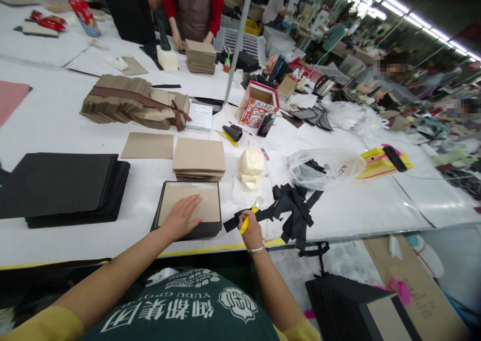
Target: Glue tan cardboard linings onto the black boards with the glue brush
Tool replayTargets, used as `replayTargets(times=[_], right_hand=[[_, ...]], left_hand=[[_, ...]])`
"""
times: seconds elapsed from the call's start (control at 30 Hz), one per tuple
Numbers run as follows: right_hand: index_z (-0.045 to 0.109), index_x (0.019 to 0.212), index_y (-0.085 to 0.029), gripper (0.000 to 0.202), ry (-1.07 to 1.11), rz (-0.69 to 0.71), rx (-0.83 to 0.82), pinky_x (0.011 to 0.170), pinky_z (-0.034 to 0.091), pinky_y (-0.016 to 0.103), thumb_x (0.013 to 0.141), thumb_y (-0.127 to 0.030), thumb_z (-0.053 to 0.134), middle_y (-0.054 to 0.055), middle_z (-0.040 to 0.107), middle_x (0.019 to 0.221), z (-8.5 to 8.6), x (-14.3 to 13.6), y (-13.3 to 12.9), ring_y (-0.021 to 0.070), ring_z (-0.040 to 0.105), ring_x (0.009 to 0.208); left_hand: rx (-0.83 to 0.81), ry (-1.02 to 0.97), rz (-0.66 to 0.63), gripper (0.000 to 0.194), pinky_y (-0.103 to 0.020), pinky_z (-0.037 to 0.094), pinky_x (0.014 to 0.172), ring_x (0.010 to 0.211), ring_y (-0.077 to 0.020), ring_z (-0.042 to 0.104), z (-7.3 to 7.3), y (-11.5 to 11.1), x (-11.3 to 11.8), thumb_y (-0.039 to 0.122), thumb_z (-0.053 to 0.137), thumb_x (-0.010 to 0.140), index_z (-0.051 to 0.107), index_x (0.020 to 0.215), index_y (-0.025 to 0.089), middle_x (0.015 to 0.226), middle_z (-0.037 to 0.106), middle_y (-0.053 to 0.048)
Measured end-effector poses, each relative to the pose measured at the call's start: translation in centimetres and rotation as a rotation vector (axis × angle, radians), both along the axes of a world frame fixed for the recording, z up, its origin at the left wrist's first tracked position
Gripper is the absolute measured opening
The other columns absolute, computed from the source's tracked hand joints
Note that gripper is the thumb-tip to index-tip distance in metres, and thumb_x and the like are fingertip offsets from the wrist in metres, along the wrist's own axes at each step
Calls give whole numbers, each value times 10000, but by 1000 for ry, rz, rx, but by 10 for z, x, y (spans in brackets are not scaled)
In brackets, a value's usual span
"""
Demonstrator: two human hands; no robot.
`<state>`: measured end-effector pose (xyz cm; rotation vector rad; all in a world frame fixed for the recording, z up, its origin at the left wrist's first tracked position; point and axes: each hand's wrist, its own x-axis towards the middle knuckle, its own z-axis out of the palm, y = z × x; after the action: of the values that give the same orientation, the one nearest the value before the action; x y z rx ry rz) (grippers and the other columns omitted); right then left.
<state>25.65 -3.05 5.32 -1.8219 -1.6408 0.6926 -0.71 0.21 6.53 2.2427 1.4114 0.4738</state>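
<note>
My left hand [182, 218] lies flat, fingers stretched, on a beige board [208, 200] that rests on a stack of black sheets [205, 229]. A pale, glossy streak shows along the board's far edge. Held in my right hand [251, 233] is a brush with a yellow handle [245, 225], its bristles pointing away from me. Black strips [291, 210] lie beside and under that hand; whether my fingers also grip one, I cannot tell. Beyond the brush stands a cream-coloured tub [251, 165] on a paper. A pile of beige boards [199, 158] sits behind the black stack.
A large black stack [71, 185] lies at the left, and a bundle of tied beige pieces [131, 103] farther back. To the right are a plastic bag [323, 168] and a yellow box [381, 163]. A metal pole [239, 42] rises mid-table; a co-worker [193, 10] stands opposite.
</note>
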Motion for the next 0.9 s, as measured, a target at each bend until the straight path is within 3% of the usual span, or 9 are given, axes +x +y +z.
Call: replayTargets(times=[0.07,0.17,0.27,0.37,0.53,0.63,0.77,0.9], right_hand=[[473,959,-182,222,161,58,-1,693,447,254,765,-288,499,23,588,782,28,-1,4,134,571,701],[456,925,-198,222,339,142,-38,655,456,249,745,-302,535,4,566,762,58,-8,11,127,559,678],[451,882,-205,185,403,128,-42,639,460,247,763,-321,533,-3,557,752,73,-18,17,121,550,660],[435,895,-211,187,429,71,-33,632,470,255,795,-360,488,15,579,807,76,-29,24,132,566,684],[424,924,-204,265,198,196,39,640,448,260,752,-353,558,-15,576,725,64,-46,39,126,557,628],[440,884,-201,215,105,159,103,624,429,249,777,-362,535,-21,559,694,49,-51,56,121,550,614],[439,868,-201,240,120,10,151,629,429,248,777,-401,536,-10,565,705,22,-55,83,133,564,641],[440,880,-202,261,120,-5,120,630,428,250,775,-425,525,3,593,725,-7,-69,103,146,582,662]], left_hand=[[-49,-193,-51,649,-370,239,1047,1255,-226,304,18,1,23,376,537,751,318,1317,146,1360,360,-117],[-371,-469,-112,612,-338,373,934,1099,-237,472,37,4,55,406,601,692,452,1223,141,1216,512,-109],[-742,-699,-161,383,-280,450,683,747,-179,577,40,7,68,418,559,723,614,933,103,829,637,-62],[-908,-841,-113,336,-239,411,571,600,-129,532,34,10,62,413,578,710,615,808,93,675,604,-29],[-1049,-833,-42,306,-231,397,554,565,-119,520,24,13,34,380,634,652,626,781,102,647,598,-15],[-1139,-795,-28,309,-221,396,564,576,-115,519,17,13,6,357,666,611,651,802,116,653,599,-2],[-1121,-786,286,345,-209,388,524,543,-98,484,0,18,-45,414,672,583,625,772,129,595,544,20],[-917,-776,575,356,-188,343,463,507,-81,451,-19,36,-78,454,628,601,576,772,147,585,501,35]])
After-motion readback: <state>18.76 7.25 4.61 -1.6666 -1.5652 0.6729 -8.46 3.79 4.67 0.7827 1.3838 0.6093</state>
